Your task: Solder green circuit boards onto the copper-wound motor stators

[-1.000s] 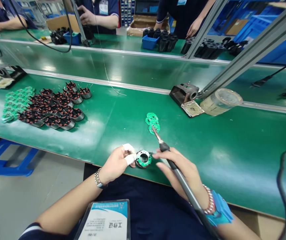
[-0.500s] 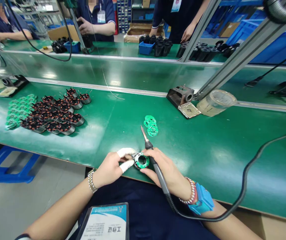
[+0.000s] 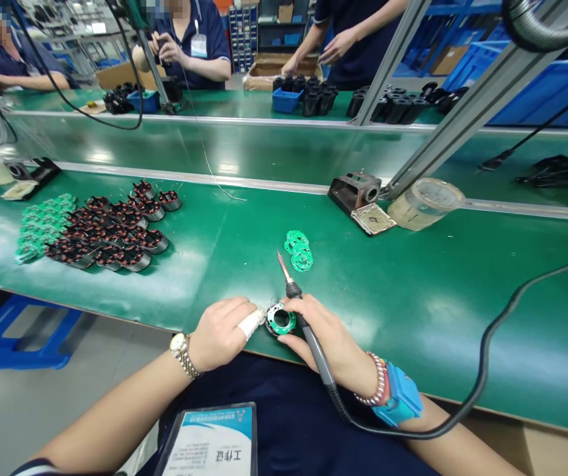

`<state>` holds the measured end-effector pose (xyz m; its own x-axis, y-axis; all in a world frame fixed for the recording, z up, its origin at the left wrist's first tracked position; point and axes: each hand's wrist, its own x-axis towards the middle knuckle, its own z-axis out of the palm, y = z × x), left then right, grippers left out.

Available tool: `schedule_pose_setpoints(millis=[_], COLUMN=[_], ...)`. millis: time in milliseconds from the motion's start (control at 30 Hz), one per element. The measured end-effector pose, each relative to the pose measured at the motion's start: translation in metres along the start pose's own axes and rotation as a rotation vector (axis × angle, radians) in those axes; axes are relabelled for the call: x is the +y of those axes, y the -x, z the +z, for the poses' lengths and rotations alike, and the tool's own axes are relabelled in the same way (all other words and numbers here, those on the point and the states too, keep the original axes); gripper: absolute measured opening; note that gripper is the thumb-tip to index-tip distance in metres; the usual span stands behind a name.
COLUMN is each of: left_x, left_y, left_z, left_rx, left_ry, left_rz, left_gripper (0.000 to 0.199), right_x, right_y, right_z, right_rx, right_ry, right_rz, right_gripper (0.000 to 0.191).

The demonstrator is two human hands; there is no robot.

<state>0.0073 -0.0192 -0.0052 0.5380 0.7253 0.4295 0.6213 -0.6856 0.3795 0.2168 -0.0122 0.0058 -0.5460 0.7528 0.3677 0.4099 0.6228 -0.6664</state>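
A motor stator topped by a green ring-shaped circuit board (image 3: 289, 326) lies near the table's front edge. My right hand (image 3: 333, 337) grips a soldering iron (image 3: 316, 350), its tip pointing away over the table, while thumb and forefinger steady the stator's right side. At the stator's left edge, my left hand (image 3: 224, 334) has its white-covered fingertips pinched together; whatever is between them is too small to make out. Beyond the iron's tip lie several loose green ring boards (image 3: 299, 251).
Several copper-wound stators (image 3: 110, 228) and a batch of green boards (image 3: 43, 228) cover the left side. An iron stand (image 3: 356, 192) with a sponge (image 3: 373, 218) and a plastic tub (image 3: 425, 203) stand at the back right. The iron's cable (image 3: 485, 344) loops right. Co-workers sit or stand opposite.
My left thumb and fingers, spread around the stator's left side before, have closed into a pinch at its edge. The right hand, iron and stator stay nearly in place.
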Motion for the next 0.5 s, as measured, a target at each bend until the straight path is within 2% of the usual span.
schedule_pose_setpoints(millis=[133, 267, 367, 500], left_x=[0.011, 0.024, 0.031, 0.036], left_y=[-0.001, 0.001, 0.009, 0.018], left_z=[0.012, 0.019, 0.021, 0.027], left_rx=[0.01, 0.113, 0.125, 0.135], left_ry=[-0.021, 0.111, 0.25, 0.303], left_rz=[-0.213, -0.422, -0.41, -0.37], left_gripper=[0.015, 0.011, 0.013, 0.036], right_x=[-0.001, -0.003, -0.003, 0.003], right_y=[0.002, 0.006, 0.007, 0.004], right_z=[0.006, 0.012, 0.013, 0.012], right_rx=[0.049, 0.119, 0.135, 0.109], right_ry=[0.016, 0.048, 0.045, 0.005], right_rz=[0.016, 0.026, 0.042, 0.022], right_gripper=[0.029, 0.028, 0.027, 0.028])
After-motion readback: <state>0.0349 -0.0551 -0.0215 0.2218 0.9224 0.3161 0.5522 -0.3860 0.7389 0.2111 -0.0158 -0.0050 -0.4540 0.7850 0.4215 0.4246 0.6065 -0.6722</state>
